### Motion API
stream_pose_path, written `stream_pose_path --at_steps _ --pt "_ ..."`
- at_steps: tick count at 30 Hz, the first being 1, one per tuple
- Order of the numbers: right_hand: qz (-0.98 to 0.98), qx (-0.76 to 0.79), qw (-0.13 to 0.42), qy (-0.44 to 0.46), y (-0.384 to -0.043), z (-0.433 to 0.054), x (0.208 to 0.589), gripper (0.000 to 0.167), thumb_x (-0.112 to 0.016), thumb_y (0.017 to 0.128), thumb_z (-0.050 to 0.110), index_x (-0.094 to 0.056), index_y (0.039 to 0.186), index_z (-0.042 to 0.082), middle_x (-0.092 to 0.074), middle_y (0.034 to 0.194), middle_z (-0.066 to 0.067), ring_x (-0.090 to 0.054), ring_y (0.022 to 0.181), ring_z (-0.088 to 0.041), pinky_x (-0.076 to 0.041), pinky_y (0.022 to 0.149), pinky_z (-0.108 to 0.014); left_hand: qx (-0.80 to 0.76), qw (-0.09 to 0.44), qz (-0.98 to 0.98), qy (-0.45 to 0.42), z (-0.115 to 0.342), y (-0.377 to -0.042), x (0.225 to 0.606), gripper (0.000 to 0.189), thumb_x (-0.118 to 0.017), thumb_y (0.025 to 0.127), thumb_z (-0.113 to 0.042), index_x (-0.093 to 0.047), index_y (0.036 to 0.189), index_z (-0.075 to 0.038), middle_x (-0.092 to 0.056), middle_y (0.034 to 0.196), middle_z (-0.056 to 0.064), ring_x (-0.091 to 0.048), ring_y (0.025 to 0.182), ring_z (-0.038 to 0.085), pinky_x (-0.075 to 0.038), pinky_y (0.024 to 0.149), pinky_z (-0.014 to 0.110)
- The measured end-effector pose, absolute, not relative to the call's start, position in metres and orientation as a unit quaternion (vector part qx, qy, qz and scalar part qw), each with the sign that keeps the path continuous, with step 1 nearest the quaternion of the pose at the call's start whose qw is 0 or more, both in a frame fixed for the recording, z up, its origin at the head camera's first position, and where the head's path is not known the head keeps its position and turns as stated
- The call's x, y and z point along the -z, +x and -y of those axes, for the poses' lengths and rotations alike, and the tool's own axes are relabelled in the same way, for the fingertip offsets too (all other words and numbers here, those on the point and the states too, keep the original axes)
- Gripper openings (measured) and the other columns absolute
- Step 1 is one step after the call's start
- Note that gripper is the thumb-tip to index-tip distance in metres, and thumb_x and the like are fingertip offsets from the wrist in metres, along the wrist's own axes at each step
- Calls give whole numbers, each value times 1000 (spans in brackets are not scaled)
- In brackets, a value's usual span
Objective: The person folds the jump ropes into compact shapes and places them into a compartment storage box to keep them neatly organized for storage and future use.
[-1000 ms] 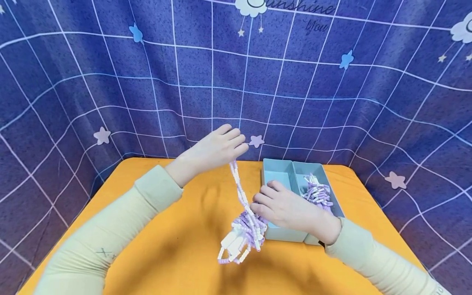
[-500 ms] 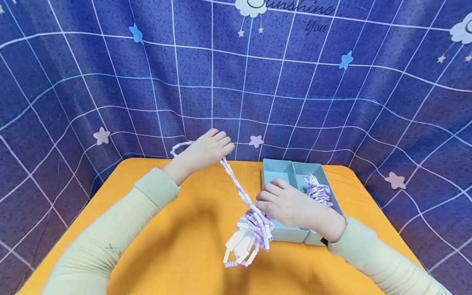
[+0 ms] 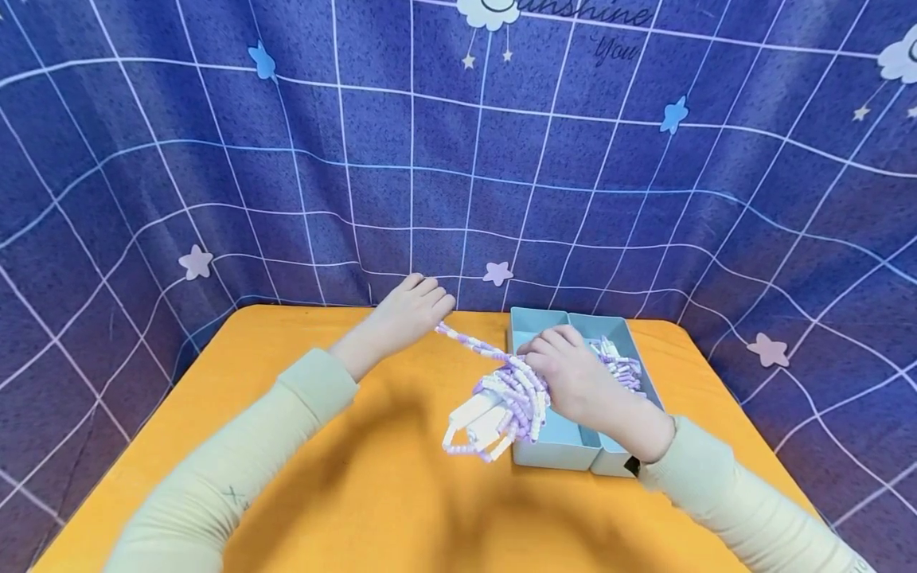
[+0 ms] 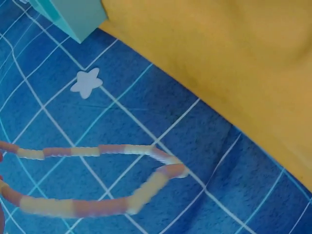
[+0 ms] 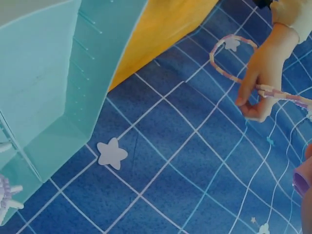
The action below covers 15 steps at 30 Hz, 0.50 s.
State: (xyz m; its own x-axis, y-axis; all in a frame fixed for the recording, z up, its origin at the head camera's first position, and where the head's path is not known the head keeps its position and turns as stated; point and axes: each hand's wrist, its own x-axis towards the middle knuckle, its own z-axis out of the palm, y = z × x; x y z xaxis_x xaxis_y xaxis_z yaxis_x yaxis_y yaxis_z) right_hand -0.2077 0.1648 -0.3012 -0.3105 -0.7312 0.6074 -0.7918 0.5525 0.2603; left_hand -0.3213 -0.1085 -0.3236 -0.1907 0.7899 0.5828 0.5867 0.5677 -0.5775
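A lilac-and-white beaded jump rope (image 3: 519, 394) is bunched into a bundle with pale handles (image 3: 473, 410) at its lower end. My right hand (image 3: 569, 370) grips this bundle above the table, in front of the box. At the left, my left hand (image 3: 411, 310) pinches a doubled length of the same rope, stretched between both hands. Beyond its fingers a free loop (image 4: 102, 207) sticks out in the left wrist view. The right wrist view shows the left hand's thumb and fingers closed on the strand, with a purple cylindrical end (image 5: 302, 178) at the right edge.
A blue-green two-compartment box (image 3: 552, 457) stands at the table's back right. Its right compartment holds another lilac-and-white beaded bundle (image 3: 619, 368), partly behind the right hand. Orange cloth covers the table (image 3: 344, 477); a blue gridded curtain (image 3: 401, 191) hangs around it.
My left hand has moved left and down with the strand. My right hand has risen and shifted right with the bundle, so the strand between them lies flatter.
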Motion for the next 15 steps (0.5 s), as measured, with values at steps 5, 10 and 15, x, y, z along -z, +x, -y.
stream_pose_path --at_steps 5,10,15 --pt "772 -113 401 480 -211 -168 299 14 -54 92 21 -54 89 7 -63 85 -6 -56 82 -24 -40 76 -40 -110 442 781 -426 118 -326 336 11 -44 91 -5 -53 86 -8 -54 78 5 -49 79 25 -39 79 36" --pt "719 -123 475 492 -219 -170 295 15 -38 101 18 -38 103 3 -57 87 -9 -52 75 -26 -39 69 -41 -106 446 785 -416 123 -326 348 10 -45 90 -5 -53 86 -7 -55 77 5 -47 75 24 -38 76 36" --pt "733 -125 494 451 -222 -170 296 12 -38 97 9 -36 106 1 -52 86 -10 -48 70 -26 -37 65 -40 -114 418 797 -422 118 -318 361 8 -47 90 -10 -54 88 -8 -54 79 5 -47 76 23 -37 76 35"
